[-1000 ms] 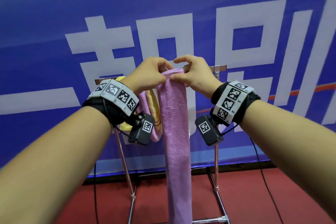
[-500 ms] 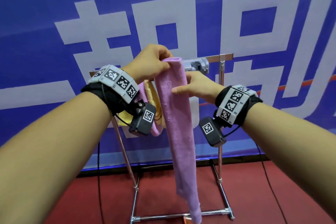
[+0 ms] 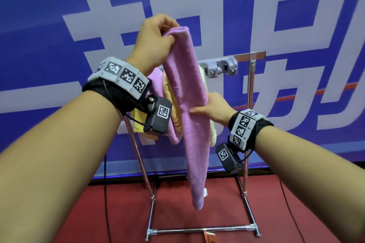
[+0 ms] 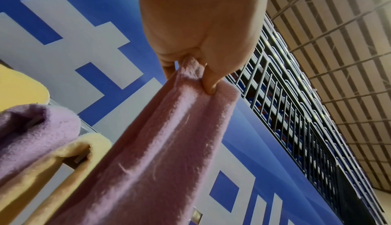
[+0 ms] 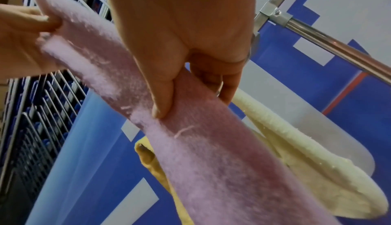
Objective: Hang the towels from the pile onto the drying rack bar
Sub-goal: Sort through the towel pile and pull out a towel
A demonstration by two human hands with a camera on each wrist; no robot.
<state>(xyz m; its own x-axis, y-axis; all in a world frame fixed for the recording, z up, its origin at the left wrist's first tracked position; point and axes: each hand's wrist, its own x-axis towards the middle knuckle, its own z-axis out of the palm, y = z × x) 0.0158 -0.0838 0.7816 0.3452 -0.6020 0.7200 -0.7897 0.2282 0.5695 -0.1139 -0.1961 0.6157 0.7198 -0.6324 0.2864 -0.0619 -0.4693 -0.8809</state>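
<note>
A long pink towel (image 3: 189,104) hangs folded lengthwise in front of the drying rack bar (image 3: 243,57). My left hand (image 3: 156,35) pinches its top end high above the bar, the fingertips (image 4: 208,86) pressed into the fold of the pink towel (image 4: 160,145). My right hand (image 3: 211,107) grips the pink towel (image 5: 190,136) partway down, thumb in front and fingers behind. On the bar behind it hang another pink towel (image 3: 156,79), a yellow towel (image 3: 169,92) and a cream towel (image 5: 306,161). The towel pile is out of view.
The rack's right upright (image 3: 249,108) and floor rail (image 3: 203,230) stand on red floor before a blue banner wall (image 3: 59,6). A grey clamp block (image 3: 221,68) sits on the bar, whose right end (image 5: 328,42) is bare. Black cables (image 3: 290,211) run along the floor.
My left hand has lifted the towel's top end upward. My right hand has slid down the towel from the top to about its middle. The towel's lower end has risen off the floor rail.
</note>
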